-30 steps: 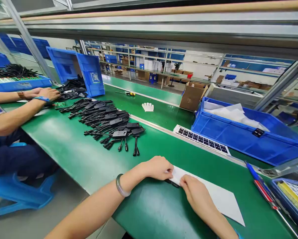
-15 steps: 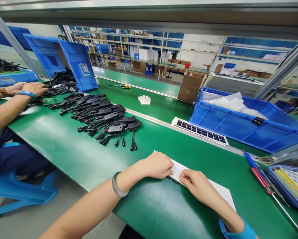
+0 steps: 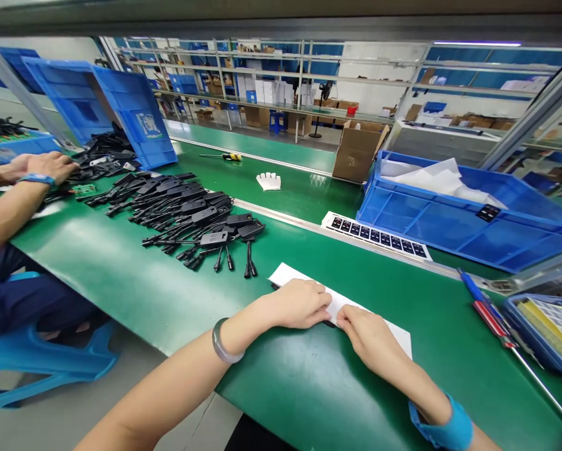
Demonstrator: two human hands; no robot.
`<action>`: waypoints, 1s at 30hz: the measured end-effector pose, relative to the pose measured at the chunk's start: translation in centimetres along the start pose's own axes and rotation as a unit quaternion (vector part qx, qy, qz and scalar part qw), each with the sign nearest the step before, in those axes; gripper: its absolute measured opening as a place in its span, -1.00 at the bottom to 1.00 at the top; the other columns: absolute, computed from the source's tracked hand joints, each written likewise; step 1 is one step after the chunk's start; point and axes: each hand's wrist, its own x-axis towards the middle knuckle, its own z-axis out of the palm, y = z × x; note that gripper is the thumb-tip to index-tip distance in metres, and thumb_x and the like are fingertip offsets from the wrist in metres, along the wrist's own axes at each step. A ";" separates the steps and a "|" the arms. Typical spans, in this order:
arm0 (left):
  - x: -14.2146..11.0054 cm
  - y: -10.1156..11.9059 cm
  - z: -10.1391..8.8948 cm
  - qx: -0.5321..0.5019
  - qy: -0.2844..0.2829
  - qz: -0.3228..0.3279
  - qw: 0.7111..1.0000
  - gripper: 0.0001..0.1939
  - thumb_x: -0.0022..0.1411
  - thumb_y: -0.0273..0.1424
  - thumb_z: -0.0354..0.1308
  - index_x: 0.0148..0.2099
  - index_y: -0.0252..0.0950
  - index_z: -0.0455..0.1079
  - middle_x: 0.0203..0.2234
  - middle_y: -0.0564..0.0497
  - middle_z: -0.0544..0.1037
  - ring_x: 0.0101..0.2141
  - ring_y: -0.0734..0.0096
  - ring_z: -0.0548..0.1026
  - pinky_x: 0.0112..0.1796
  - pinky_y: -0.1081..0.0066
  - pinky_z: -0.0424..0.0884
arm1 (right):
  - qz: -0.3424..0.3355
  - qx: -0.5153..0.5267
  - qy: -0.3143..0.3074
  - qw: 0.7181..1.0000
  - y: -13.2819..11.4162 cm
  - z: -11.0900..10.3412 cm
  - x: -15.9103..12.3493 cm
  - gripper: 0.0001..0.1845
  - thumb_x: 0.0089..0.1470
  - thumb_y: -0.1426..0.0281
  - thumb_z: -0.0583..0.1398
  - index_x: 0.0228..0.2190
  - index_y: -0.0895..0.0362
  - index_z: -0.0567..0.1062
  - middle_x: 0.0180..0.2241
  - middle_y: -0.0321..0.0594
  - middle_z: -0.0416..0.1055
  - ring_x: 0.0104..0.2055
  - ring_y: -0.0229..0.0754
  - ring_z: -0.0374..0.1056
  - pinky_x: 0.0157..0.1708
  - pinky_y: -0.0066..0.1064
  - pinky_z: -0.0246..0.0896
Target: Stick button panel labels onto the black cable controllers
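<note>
A white paper strip [image 3: 288,273] lies on the green bench in front of me, with dark patches showing along its near edge. My left hand [image 3: 305,303] is closed on the strip's near side, fingertips curled down at its middle. Just right of it, my right hand [image 3: 363,329] pinches the same edge between thumb and bent fingers. A little dark material shows between the two hands; the fingers hide the rest of it. To the left lies a pile of black flat modules with short cable ends [image 3: 201,216].
Behind the strip rests a label sheet [image 3: 377,236] with black labels. A blue crate [image 3: 450,219] holding white sheets stands back right. A screwdriver [image 3: 492,322] and a small blue tray [image 3: 544,332] lie at right. A co-worker's hands [image 3: 46,168] are at far left.
The strip has shifted left between my hands, so more of its left end shows past my left hand. My right hand has come slightly closer to the left one.
</note>
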 end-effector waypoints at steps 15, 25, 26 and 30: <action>0.6 0.5 0.3 0.020 -0.042 -0.013 0.999 -0.77 0.27 -0.36 -0.09 -0.33 -0.29 0.36 -0.45 -0.07 0.52 -0.39 0.20 0.49 -0.41 0.34 0.29 | -0.018 0.041 -0.064 0.997 0.7 -1.6 -0.3 -0.78 0.17 0.42 0.00 -0.46 0.09 0.38 -0.42 -0.24 0.44 -0.41 -0.18 0.31 -0.43 -0.41 0.03; 1.7 1.1 1.2 -0.009 0.012 0.033 0.999 -0.70 0.36 -0.24 -0.14 -0.21 -0.28 0.34 -0.34 -0.03 0.52 -0.31 0.29 0.46 -0.33 0.37 0.31 | 0.037 0.035 -0.036 0.998 0.5 -1.1 0.3 -0.72 0.20 0.38 -0.05 -0.48 0.08 0.35 -0.48 -0.27 0.42 -0.44 -0.18 0.29 -0.46 -0.42 -0.01; 1.9 1.2 1.3 -0.004 0.007 0.028 1.000 -0.71 0.35 -0.24 -0.13 -0.22 -0.28 0.35 -0.36 -0.03 0.52 -0.32 0.28 0.46 -0.34 0.37 0.30 | 0.038 0.048 -0.047 0.997 0.7 -1.4 0.3 -0.72 0.19 0.36 -0.04 -0.50 0.08 0.35 -0.51 -0.30 0.40 -0.46 -0.20 0.28 -0.48 -0.43 -0.02; 1.9 1.2 1.3 0.002 -0.012 0.018 1.000 -0.76 0.31 -0.27 -0.04 -0.32 -0.28 0.35 -0.44 -0.01 0.52 -0.35 0.26 0.48 -0.41 0.39 0.28 | 0.035 0.095 -0.119 0.988 1.8 -2.2 0.2 -0.78 0.07 0.41 0.03 -0.56 0.09 0.36 -0.62 -0.36 0.29 -0.55 -0.26 0.18 -0.56 -0.46 -0.08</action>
